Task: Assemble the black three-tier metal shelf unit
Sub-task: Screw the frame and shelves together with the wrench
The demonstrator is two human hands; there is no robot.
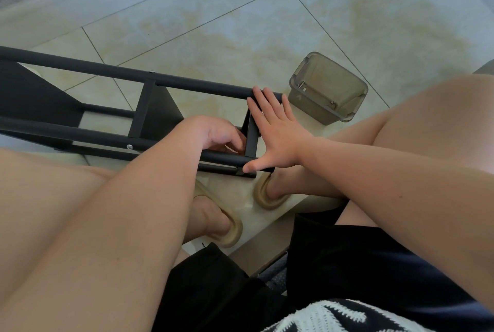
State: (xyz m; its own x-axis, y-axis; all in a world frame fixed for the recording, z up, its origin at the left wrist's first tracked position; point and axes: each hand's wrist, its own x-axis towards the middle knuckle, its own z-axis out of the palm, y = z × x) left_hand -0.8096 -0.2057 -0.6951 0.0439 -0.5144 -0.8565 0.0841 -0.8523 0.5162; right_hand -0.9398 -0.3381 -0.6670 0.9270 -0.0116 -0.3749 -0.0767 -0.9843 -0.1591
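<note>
Shelf unit (80, 132) beside tub (320, 108) with metal bits (332, 102)

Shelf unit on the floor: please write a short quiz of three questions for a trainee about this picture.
1. True or false: the right hand lies open, fingers spread, against the end of the shelf unit.
2. The plastic box stands on: A the floor, B a lap, C the shelf unit.
3. Fill in: the floor is covered with ____.
Key: 1 true; 2 A; 3 tiles.
</note>
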